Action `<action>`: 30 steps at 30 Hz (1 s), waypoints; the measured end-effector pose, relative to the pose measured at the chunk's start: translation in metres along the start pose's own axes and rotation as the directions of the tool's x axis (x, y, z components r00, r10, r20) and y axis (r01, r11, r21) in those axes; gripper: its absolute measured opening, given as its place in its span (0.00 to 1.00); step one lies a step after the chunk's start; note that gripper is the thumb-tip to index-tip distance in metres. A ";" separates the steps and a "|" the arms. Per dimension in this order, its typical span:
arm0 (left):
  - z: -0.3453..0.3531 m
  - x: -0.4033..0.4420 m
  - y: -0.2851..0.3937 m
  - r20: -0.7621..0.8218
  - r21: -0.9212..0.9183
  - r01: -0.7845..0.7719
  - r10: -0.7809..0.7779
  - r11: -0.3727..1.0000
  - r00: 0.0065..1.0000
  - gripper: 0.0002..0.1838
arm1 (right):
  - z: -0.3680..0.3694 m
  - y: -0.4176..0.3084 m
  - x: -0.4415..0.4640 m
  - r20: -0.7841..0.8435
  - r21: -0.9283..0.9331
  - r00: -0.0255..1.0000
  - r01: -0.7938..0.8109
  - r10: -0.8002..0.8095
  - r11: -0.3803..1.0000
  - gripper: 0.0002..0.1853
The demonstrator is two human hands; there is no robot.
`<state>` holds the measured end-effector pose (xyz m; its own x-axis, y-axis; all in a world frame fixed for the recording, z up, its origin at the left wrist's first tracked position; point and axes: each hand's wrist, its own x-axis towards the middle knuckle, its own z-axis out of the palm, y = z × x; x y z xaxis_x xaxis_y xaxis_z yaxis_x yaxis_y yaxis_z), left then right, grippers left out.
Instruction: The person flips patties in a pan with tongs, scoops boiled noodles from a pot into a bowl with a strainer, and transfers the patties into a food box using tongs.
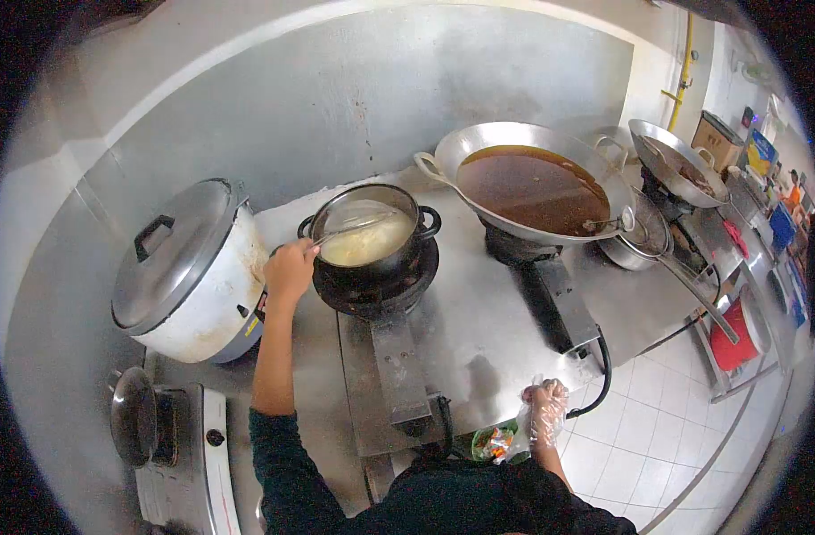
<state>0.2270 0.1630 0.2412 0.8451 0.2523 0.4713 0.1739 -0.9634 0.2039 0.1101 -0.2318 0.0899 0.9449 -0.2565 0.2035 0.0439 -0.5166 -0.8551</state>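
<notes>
My left hand [290, 270] is closed round the handle of a metal utensil [349, 228], whose far end reaches into a black pot [372, 257] on a burner. Pale yellowish liquid [365, 245] lies in the pot. My right hand [546, 403], in a clear plastic glove, is near the front edge of the steel counter [461, 357]. Its fingers are curled, and what they hold, if anything, is hidden. Just below it is a green container [486, 443] with colourful items in it.
A large lidded cooker [193, 267] stands at the left, above a small stove [213, 437] with a pan. A wide wok [532, 192] of dark liquid, a strainer [643, 234], a second wok [679, 165] and a red bucket [735, 334] are at the right.
</notes>
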 end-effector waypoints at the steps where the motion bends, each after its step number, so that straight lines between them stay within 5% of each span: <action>1: -0.003 -0.001 0.001 0.005 0.002 -0.006 0.006 1.000 1.000 0.14 | -0.002 -0.002 0.001 0.030 -0.049 1.000 0.002 0.000 0.999 0.10; 4: -0.011 -0.002 0.002 0.002 0.019 -0.025 0.025 1.000 1.000 0.14 | 0.001 -0.001 0.002 0.025 0.087 0.985 -0.174 0.173 0.981 0.09; 10: -0.030 0.012 0.018 0.092 0.122 -0.041 0.030 0.992 0.995 0.12 | -0.013 0.038 0.015 -0.282 0.313 0.959 0.095 -0.003 0.945 0.07; 13: -0.025 0.030 0.017 0.114 0.105 -0.102 0.090 0.989 0.989 0.12 | -0.044 0.071 0.022 -0.484 0.327 0.872 0.100 0.076 0.940 0.05; 16: -0.020 0.046 0.023 0.113 0.153 -0.128 0.112 0.980 0.987 0.12 | -0.123 0.057 0.016 -0.775 0.387 0.601 0.209 0.195 0.898 0.06; 17: -0.019 0.050 0.025 0.101 0.179 -0.142 0.125 0.974 0.987 0.12 | -0.157 0.041 0.010 -0.845 0.432 0.457 0.280 0.277 0.857 0.08; 18: -0.018 0.054 0.027 0.092 0.209 -0.153 0.136 0.966 0.986 0.12 | -0.189 0.053 -0.003 -0.963 0.152 0.256 0.261 0.084 0.953 0.08; 19: -0.018 0.060 0.029 0.100 0.201 -0.121 0.103 0.972 0.990 0.11 | -0.224 0.061 -0.022 -0.985 0.169 0.089 0.304 0.149 0.937 0.10; 20: -0.018 0.065 0.032 0.108 0.198 -0.087 0.066 0.976 0.992 0.11 | -0.261 0.068 -0.044 -0.859 -0.428 -0.133 -0.345 -0.495 0.835 0.13; 21: -0.019 0.069 0.037 0.113 0.196 -0.049 0.027 0.979 0.993 0.11 | -0.284 0.044 -0.070 -0.544 -0.575 0.085 -0.762 -0.835 0.297 0.16; 22: -0.022 0.071 0.043 0.131 0.186 -0.056 0.031 0.981 0.991 0.11 | -0.302 0.048 -0.097 -0.668 -0.494 -0.066 -0.706 -0.741 0.508 0.09; 24: -0.009 0.075 0.045 0.129 0.212 -0.089 0.062 0.973 0.990 0.12 | -0.326 0.057 -0.136 -0.839 -0.402 -0.368 -0.079 -0.401 0.912 0.03; 27: 0.018 0.081 0.035 0.158 0.186 -0.128 0.099 0.974 0.983 0.12 | -0.348 0.087 -0.170 -0.706 -0.557 -0.231 -0.403 -0.670 0.726 0.02; 28: 0.027 0.080 0.031 0.171 0.167 -0.139 0.111 0.976 0.979 0.12 | -0.342 0.088 -0.165 -0.799 -0.532 -0.294 -0.062 -0.525 0.844 0.03; 30: 0.043 0.076 0.021 0.206 0.112 -0.135 0.110 0.985 0.972 0.12 | -0.330 0.088 -0.155 -0.916 -0.383 -0.235 0.268 -0.325 0.884 0.03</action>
<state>0.3164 0.1585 0.2445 0.9450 0.1208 0.3038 0.1136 -0.9927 0.0413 -0.1400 -0.5069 0.1404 -0.5333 -0.5200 0.6672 0.1680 -0.8381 -0.5189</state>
